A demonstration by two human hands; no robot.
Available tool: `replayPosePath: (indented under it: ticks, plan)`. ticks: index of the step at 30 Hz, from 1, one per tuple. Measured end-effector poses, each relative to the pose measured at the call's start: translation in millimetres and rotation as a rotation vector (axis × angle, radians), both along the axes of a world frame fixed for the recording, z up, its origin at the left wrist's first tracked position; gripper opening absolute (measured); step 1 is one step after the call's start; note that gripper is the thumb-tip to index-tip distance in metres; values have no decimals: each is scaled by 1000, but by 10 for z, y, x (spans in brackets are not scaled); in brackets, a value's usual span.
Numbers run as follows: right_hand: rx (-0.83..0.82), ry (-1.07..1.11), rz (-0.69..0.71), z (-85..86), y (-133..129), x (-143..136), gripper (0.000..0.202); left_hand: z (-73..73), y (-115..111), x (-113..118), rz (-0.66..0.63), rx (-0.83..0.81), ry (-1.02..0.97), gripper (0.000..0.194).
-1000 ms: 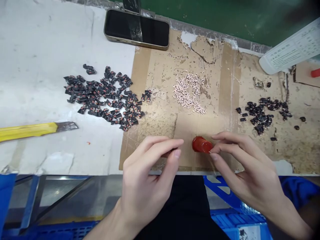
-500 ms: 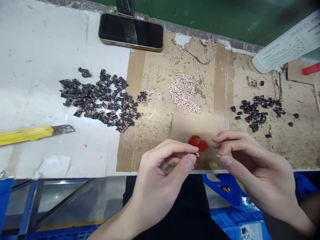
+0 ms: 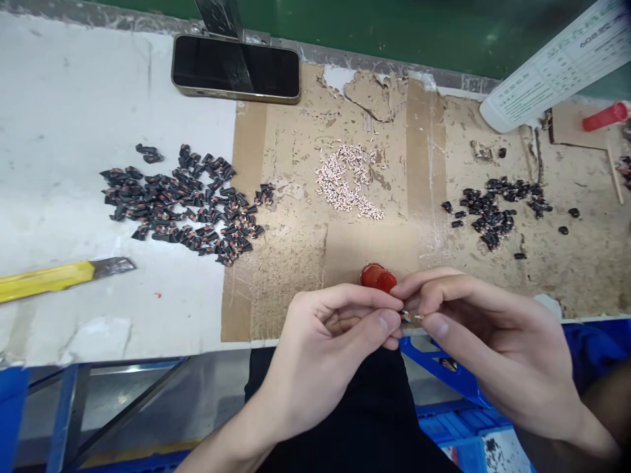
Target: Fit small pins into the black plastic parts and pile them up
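Observation:
Close to the bench's front edge, my left hand (image 3: 328, 358) pinches a small black part (image 3: 405, 316) between thumb and forefinger; only its end shows. Facing it, my right hand (image 3: 500, 345) has thumb and fingertip closed on a tiny pale piece (image 3: 419, 317). The two small pieces are almost tip to tip, a narrow gap between them. Just behind the fingers is a small red cup (image 3: 377, 277), partly covered by my right fingertips. Farther back on the cardboard lies a scatter of tiny pale pieces (image 3: 342, 187).
Many black parts with reddish patches (image 3: 167, 203) lie at left, smaller black parts (image 3: 493, 220) at right. A yellow utility knife (image 3: 54, 279) has its blade out. Along the back are a phone (image 3: 236, 67), a white bottle (image 3: 547, 75) and a red cap (image 3: 605, 117).
My hands have come closer together, bringing the pale piece up to the black part. My right fingertips now overlap the red cup's edge. The whole view has shifted slightly.

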State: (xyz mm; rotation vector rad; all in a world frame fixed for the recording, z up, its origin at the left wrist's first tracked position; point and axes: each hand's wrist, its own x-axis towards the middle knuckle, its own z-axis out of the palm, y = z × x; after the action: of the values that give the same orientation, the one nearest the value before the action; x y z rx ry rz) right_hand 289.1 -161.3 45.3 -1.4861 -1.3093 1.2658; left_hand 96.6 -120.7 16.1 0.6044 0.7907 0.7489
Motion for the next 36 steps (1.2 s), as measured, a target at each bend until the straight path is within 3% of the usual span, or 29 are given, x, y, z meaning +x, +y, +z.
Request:
replayPosePath:
  ticks: [10,16,23,28,31,36]
  plan:
    - [71,-178,156,48,40,58,8,56,16,-31,-38,123,123,20]
    - [132,-235,228,104,104,102,8,104,74,-62,-71,112,106,20]
    - [112,-177,245,92,138,128,10,158,119,-105,-99,129,100,22]
    - [63,-56,146,86,135,91,11,176,122,-68,-63,66,41,24]
    - [49,34,57,48,146,46,10,181,90,-25,-40,-58,1,19]
    - [219,5,-66,-53,107,-12,28,223,46,53,49,-240,-94,7]
